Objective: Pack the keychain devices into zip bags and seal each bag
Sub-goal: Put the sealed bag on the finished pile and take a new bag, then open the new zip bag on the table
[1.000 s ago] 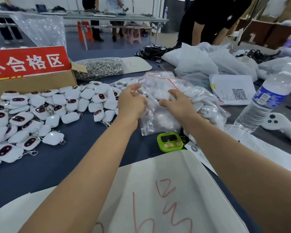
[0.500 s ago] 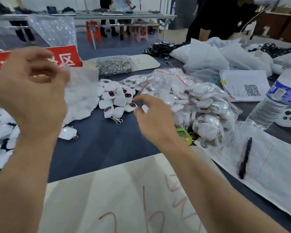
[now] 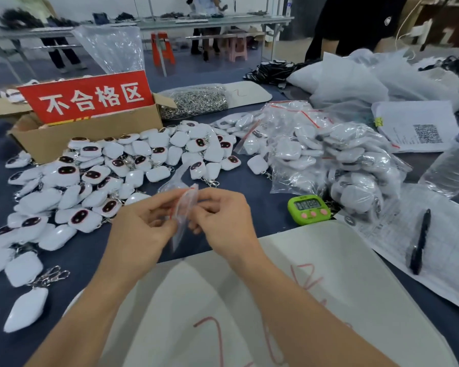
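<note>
Both of your hands are together in the middle, above the dark blue tabletop (image 3: 236, 181). Your left hand (image 3: 143, 226) and your right hand (image 3: 223, 215) each pinch one small clear zip bag (image 3: 184, 210) near its top, with fingers curled on it. The bag hangs down between them. It is blurry, so you cannot tell if anything is inside.

A big pile of white keychain devices (image 3: 112, 168) lies loose on the tabletop to your left, beside a cardboard box (image 3: 85, 136) with a red sign (image 3: 90, 98). A heap of filled zip bags (image 3: 329, 160) sits to your right. A green timer (image 3: 309, 209) stands just in front of that heap. A black pen (image 3: 420, 242) lies on a paper sheet at the far right.
</note>
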A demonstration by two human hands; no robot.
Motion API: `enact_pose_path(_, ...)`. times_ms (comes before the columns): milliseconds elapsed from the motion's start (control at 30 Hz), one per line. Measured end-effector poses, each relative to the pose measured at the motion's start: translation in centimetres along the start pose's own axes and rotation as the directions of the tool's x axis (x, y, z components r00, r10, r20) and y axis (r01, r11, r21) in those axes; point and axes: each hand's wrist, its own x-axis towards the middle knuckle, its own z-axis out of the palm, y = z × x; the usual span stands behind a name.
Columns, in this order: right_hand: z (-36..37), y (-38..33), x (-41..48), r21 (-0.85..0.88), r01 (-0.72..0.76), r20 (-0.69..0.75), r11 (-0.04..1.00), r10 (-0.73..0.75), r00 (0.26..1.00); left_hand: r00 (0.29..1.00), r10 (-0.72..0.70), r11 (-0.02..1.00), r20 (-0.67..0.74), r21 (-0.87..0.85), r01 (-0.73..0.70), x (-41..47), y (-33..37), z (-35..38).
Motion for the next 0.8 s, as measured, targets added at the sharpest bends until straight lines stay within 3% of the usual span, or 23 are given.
enact_pose_path(133,-0.3,0.3,0.1,0.072,-0.033,0.003,0.997,0.032,0.999,0.953,-0.064,0.963,-0.296,0.232,0.137,-1.4,-0.8,0.4)
enact_pose_path(167,-0.3,0.2,0.1,0.068,-0.022,-0.012,0.997,0.023,1.0,0.918,-0.016,0.944,-0.397,0.297,0.145,-1.5,-0.7,0.2)
enact_pose_path(233,-0.6,0.2,0.2,0.053,-0.007,-0.057,0.999,0.01,0.998,0.807,0.242,0.885,-0.539,0.464,0.045,-1.4,-0.6,-1.0)
enact_pose_path(333,-0.3,0.5,0.3,-0.017,0.012,-0.13,1.0,-0.014,0.991,0.576,0.645,0.669,-0.503,0.735,-0.107,-1.3,0.0,-2.6)
enact_pose_path(367,-0.1,0.7,0.3,-0.061,0.03,-0.159,0.998,-0.039,0.986,0.532,0.71,0.593,-0.461,0.799,-0.099,-1.4,0.2,-2.8)
enact_pose_path(433,0.2,1.2,0.5,-0.173,0.065,-0.176,0.983,-0.096,0.98,0.51,0.758,0.492,-0.407,0.87,-0.036,-1.6,0.2,-3.1)
enact_pose_path(533,0.4,2.4,1.5,-0.457,0.023,-0.12,0.889,-0.087,0.989,0.556,0.734,0.436,-0.39,0.898,0.055,-1.5,0.0,-3.5)
enact_pose_path(600,0.5,3.0,3.0,-0.682,0.027,-0.056,0.731,-0.09,0.994,0.672,0.651,0.451,-0.353,0.892,0.032,-1.5,-0.2,-2.8)
enact_pose_path(700,0.7,3.4,6.2,-0.801,0.077,0.009,0.594,-0.118,0.993,0.936,0.261,0.573,-0.236,0.818,0.046,-1.6,-1.0,-0.5)
enact_pose_path(733,0.7,3.4,7.4,-0.815,0.08,0.023,0.575,-0.106,0.994,0.972,0.128,0.597,-0.198,0.798,0.084,-1.5,-1.5,0.2)
enact_pose_path(800,0.8,3.6,9.7,-0.849,0.097,0.065,0.52,-0.08,0.995,0.986,0.004,0.603,-0.168,0.787,0.132,-1.2,-2.5,0.8)
